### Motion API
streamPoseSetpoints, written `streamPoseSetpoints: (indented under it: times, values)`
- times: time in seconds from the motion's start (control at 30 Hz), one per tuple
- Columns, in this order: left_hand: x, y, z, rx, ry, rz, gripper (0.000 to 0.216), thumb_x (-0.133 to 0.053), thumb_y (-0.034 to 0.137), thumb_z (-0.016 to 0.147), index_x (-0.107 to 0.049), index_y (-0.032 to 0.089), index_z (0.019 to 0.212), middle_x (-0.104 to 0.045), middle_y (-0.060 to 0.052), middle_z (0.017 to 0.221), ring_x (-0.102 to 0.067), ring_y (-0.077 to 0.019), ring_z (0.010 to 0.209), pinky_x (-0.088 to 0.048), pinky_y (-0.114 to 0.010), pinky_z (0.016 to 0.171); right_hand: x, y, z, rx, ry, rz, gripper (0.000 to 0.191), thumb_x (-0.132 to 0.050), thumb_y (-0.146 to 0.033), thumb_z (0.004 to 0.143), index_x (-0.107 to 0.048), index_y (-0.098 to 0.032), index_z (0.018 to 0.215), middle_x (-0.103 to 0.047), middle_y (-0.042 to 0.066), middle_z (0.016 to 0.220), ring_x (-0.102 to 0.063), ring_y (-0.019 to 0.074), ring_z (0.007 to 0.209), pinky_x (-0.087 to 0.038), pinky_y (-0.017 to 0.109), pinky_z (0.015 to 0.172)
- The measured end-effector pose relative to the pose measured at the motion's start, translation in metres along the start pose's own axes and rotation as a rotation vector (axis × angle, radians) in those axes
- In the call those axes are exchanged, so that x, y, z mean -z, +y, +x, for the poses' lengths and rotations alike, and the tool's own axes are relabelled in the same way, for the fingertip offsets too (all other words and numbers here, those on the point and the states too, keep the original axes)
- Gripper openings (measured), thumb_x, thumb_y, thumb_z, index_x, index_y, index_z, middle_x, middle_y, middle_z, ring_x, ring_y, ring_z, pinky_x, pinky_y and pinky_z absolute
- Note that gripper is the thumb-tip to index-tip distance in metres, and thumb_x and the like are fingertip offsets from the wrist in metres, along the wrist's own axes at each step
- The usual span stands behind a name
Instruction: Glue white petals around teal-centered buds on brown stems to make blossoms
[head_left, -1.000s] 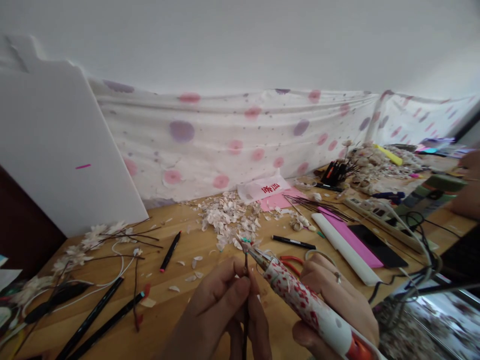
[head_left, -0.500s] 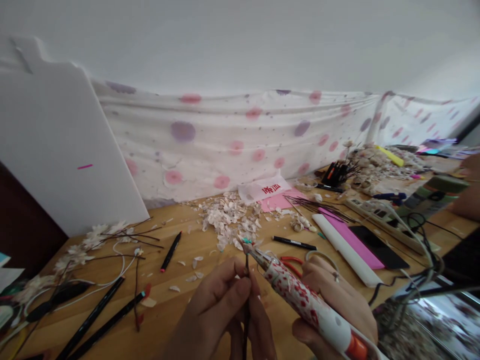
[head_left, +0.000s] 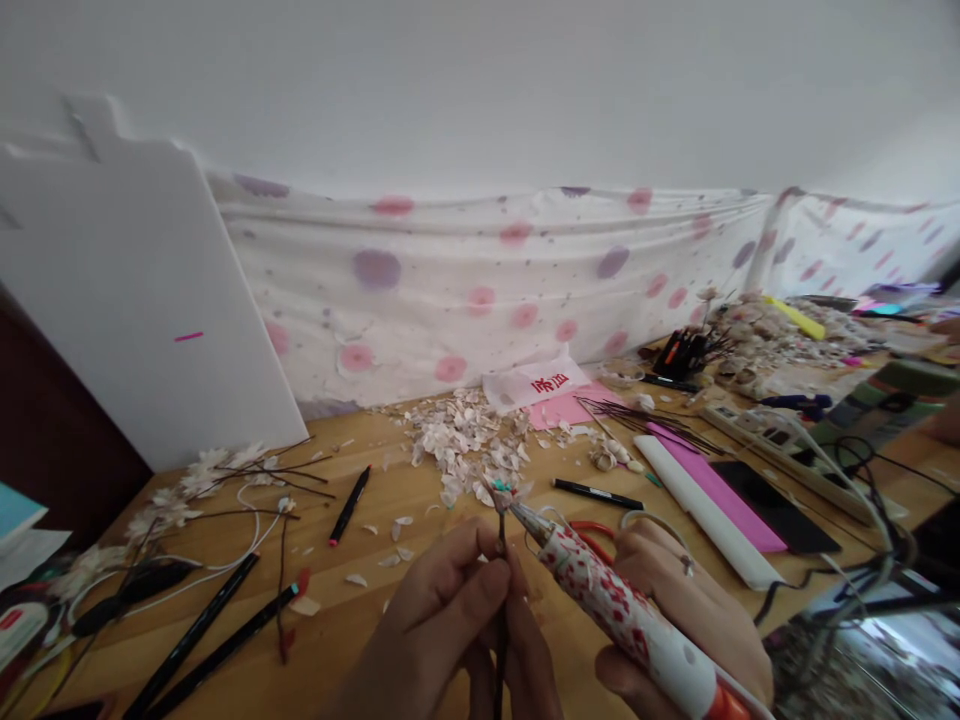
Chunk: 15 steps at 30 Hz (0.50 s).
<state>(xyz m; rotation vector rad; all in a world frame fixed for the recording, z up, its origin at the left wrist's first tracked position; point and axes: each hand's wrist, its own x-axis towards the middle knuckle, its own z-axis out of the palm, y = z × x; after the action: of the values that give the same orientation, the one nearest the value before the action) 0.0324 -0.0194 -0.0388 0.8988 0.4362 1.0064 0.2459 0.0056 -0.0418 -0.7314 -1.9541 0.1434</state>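
Note:
My left hand [head_left: 442, 630] pinches a thin dark wire stem [head_left: 501, 600] upright between thumb and fingers, low in the middle of the view. At the stem's top sits a small pale petal bit [head_left: 501, 490]. My right hand [head_left: 675, 610] is wrapped round a white glue gun with red flower print [head_left: 622, 615]. The gun's metal nozzle touches the top of the stem. Both hands hover just above the wooden table [head_left: 390, 620].
A heap of pale shell petals [head_left: 469, 450] lies behind the hands. Black pens [head_left: 202, 640] and finished flower stems [head_left: 225, 475] lie left. A white board [head_left: 127, 300] leans on the wall. Right: a pink sheet [head_left: 720, 490], a power strip [head_left: 787, 440], cables and red scissors [head_left: 592, 535].
The view has shifted slightly, so everything sits a little further right and lower. The hands, stem and glue gun hold the same pose.

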Motion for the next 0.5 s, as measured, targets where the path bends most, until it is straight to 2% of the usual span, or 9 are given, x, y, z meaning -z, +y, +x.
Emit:
streamPoseSetpoints:
  times: [0.13, 0.33, 0.5]
  values:
    - [-0.002, 0.000, 0.000, -0.009, 0.031, -0.003, 0.029, -0.059, 0.047, 0.104, -0.060, 0.020, 0.096, -0.074, -0.001, 0.061, -0.066, -0.0102, 0.044, -0.041, -0.011, 0.039, 0.000, 0.000, -0.001, 0.001, -0.052, -0.014, 0.043, -0.052, -0.062, 0.103, -0.054, -0.023, 0.086, -0.050, 0.000, 0.071, -0.050, 0.0200, 0.064, -0.036, 0.034, 0.059]
    - [-0.009, 0.008, -0.002, -0.005, 0.067, 0.008, 0.030, -0.064, 0.048, 0.102, -0.062, 0.019, 0.094, -0.074, 0.000, 0.068, -0.065, -0.0100, 0.044, -0.040, -0.013, 0.039, -0.002, -0.005, -0.001, -0.011, -0.009, -0.013, 0.044, -0.053, -0.064, 0.102, -0.052, -0.023, 0.085, -0.048, -0.001, 0.071, -0.048, 0.0198, 0.065, -0.036, 0.035, 0.061]
    - [-0.010, 0.008, -0.003, -0.011, 0.120, 0.024, 0.027, -0.067, 0.046, 0.100, -0.063, 0.020, 0.102, -0.077, -0.002, 0.075, -0.066, -0.0109, 0.047, -0.041, -0.016, 0.040, -0.003, -0.008, 0.006, 0.021, -0.013, 0.022, 0.041, -0.053, -0.060, 0.103, -0.051, -0.024, 0.085, -0.049, -0.001, 0.069, -0.048, 0.0190, 0.064, -0.036, 0.034, 0.060]
